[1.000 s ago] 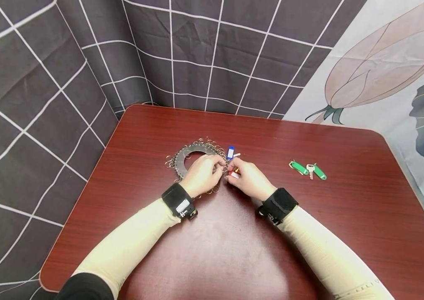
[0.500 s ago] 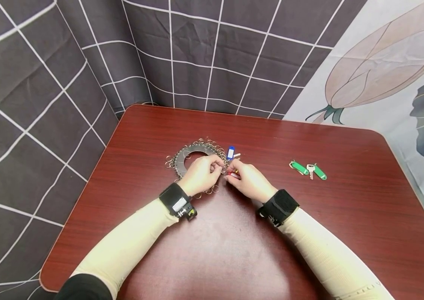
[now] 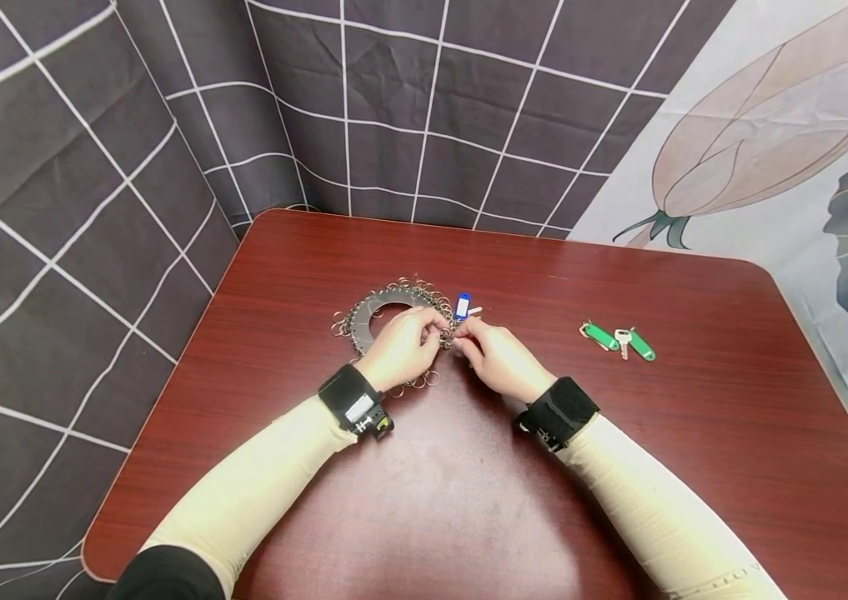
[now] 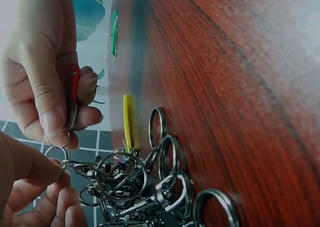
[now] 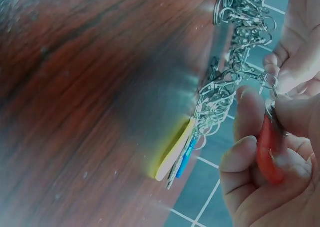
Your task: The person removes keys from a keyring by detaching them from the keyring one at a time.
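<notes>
My left hand [image 3: 403, 348] pinches a split ring [image 4: 65, 162] that hangs from a clip on the round grey metal plate [image 3: 362, 329]. Facing it, my right hand [image 3: 504, 358] holds a red key tag [image 5: 270, 154], with a silver metal piece and a thin wire ring at its upper end. In the left wrist view that thin ring meets the split ring; whether they are linked I cannot tell. A yellow tag [image 5: 174, 154] and a blue tag [image 3: 463, 306] lie at the plate's right edge, a key [image 3: 475, 311] beside the blue one.
Many clips and rings [image 4: 170, 187] crowd the plate's rim. Farther right on the brown table [image 3: 469, 500] lie a green tag [image 3: 601, 337], a silver key [image 3: 623, 340] and another green tag [image 3: 642, 345]. A dark checked cloth [image 3: 386, 108] hangs behind the table.
The red tag, visible between my right fingers in the earlier head frames, has gone out of sight behind them. My right hand has turned slightly; the left has hardly moved.
</notes>
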`<action>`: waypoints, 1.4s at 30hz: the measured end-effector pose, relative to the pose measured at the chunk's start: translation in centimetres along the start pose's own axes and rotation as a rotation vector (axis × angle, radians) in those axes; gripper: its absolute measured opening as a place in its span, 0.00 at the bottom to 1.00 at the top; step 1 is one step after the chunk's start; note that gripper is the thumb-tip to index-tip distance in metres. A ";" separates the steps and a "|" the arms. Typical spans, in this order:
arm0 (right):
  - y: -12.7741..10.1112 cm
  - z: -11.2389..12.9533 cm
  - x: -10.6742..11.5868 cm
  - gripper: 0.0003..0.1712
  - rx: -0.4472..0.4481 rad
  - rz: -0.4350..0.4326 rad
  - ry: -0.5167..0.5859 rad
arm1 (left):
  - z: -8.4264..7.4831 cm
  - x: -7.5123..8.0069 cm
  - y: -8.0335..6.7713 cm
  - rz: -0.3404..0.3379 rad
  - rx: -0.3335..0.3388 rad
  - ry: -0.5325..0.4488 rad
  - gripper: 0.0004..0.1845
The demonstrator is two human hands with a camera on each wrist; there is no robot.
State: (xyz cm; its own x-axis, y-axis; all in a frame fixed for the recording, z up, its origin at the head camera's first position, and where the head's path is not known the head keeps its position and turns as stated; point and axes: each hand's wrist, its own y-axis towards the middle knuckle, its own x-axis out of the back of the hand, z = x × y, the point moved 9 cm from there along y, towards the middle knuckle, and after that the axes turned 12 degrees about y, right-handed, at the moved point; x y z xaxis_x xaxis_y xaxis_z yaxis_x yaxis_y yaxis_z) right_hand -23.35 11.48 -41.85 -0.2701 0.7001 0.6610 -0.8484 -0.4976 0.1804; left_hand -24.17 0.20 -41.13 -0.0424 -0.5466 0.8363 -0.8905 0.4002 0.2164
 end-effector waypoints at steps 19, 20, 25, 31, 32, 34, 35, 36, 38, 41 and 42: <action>0.2 0.0 0.9 0.04 -0.047 -0.015 0.056 | -0.3 -0.1 0.1 0.006 -0.025 -0.004 0.07; 0.2 0.1 0.8 0.04 -0.043 -0.007 0.060 | -0.3 -0.2 0.1 0.012 -0.026 -0.002 0.07; 0.2 0.2 0.6 0.04 -0.030 0.006 0.065 | -0.1 -0.9 0.0 0.050 -0.036 0.031 0.05; 0.2 -0.1 1.0 0.04 -0.036 -0.025 0.073 | 0.3 -1.2 0.0 0.056 -0.024 0.034 0.02; 0.2 -0.1 1.1 0.05 -0.035 -0.030 0.075 | 0.4 -1.2 0.0 0.055 -0.017 0.029 0.02; 0.3 -0.3 1.1 0.04 -0.041 -0.041 0.078 | 0.5 -1.1 0.0 0.048 0.001 0.016 0.02; 0.3 -0.3 1.1 0.04 -0.044 -0.045 0.082 | 0.7 -1.0 0.0 0.043 0.012 0.010 0.02; 0.3 -0.4 1.1 0.03 -0.045 -0.049 0.086 | 0.8 -0.9 0.0 0.036 0.024 0.002 0.02; 0.3 -0.6 1.1 0.03 -0.051 -0.055 0.099 | 0.9 -0.7 0.0 0.019 0.042 -0.014 0.02; 0.3 -0.8 1.2 0.03 -0.064 -0.076 0.127 | 1.2 -0.5 0.0 -0.016 0.056 -0.044 0.01; 0.3 -0.9 1.2 0.03 -0.069 -0.083 0.135 | 1.2 -0.4 0.0 -0.027 0.056 -0.054 0.02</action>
State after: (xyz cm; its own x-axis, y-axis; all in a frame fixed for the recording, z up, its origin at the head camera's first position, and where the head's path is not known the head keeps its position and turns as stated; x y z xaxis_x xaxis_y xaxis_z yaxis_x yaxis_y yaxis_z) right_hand -24.32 12.65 -41.67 -0.2527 0.8022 0.5409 -0.8982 -0.4023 0.1771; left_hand -24.71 -0.44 -42.06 -0.0410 -0.5963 0.8017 -0.9154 0.3441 0.2091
